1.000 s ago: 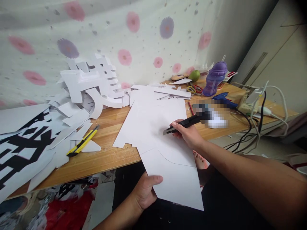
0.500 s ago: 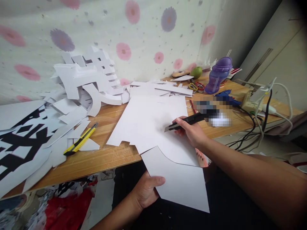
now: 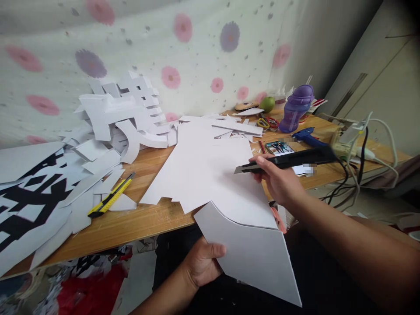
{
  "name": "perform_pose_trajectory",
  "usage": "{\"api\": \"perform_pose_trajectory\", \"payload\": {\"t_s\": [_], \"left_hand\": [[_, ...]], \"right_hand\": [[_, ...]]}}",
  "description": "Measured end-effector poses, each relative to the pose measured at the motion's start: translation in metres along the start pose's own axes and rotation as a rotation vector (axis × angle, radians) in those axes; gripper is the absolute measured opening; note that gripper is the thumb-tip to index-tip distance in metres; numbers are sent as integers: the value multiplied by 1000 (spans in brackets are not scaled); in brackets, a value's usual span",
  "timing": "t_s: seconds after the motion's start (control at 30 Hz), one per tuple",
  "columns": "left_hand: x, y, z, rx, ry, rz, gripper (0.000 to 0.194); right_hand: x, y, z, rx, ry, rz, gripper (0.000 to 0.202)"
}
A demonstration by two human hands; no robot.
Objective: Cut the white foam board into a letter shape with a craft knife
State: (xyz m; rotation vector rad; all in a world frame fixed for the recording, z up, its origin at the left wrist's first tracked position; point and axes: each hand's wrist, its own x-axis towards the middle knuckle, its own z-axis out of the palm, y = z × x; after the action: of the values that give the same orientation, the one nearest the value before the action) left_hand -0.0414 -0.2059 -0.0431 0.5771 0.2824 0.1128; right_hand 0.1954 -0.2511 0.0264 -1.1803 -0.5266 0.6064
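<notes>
My left hand grips the lower left edge of a cut white foam board piece, thumb on top. This piece has a curved upper edge and hangs tilted in front of the table. Behind it, a larger white board lies on the table, with a notched lower left edge. My right hand is closed around a black utility knife. Its bare blade points left, above the right part of the large board. Whether the blade touches the board I cannot tell.
A yellow utility knife lies on the wooden table at left, beside white offcuts and black-patterned sheets. White cut-out letter shapes stand behind. At right are scissors, a purple bottle, a blue glue gun and cables.
My right hand and the black knife have moved right and slightly up. The cut piece in my left hand has tilted, its lower right corner now lower and farther right.
</notes>
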Motion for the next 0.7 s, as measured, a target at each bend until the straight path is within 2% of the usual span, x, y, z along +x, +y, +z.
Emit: {"api": "perform_pose_trajectory", "payload": {"t_s": [0.1, 0.17, 0.4, 0.7], "left_hand": [[1, 3, 2, 4, -23, 8, 53], [1, 4, 2, 5, -29, 10, 53], [0, 4, 3, 25, -23, 8, 43], [-11, 2, 1, 52, 30, 32, 42]], "right_hand": [[-5, -11, -10, 21, 147, 30, 25], [-14, -14, -12, 43, 198, 84, 26], [-42, -13, 2, 73, 80, 266, 36], [-37, -16, 1, -10, 131, 174, 38]]}}
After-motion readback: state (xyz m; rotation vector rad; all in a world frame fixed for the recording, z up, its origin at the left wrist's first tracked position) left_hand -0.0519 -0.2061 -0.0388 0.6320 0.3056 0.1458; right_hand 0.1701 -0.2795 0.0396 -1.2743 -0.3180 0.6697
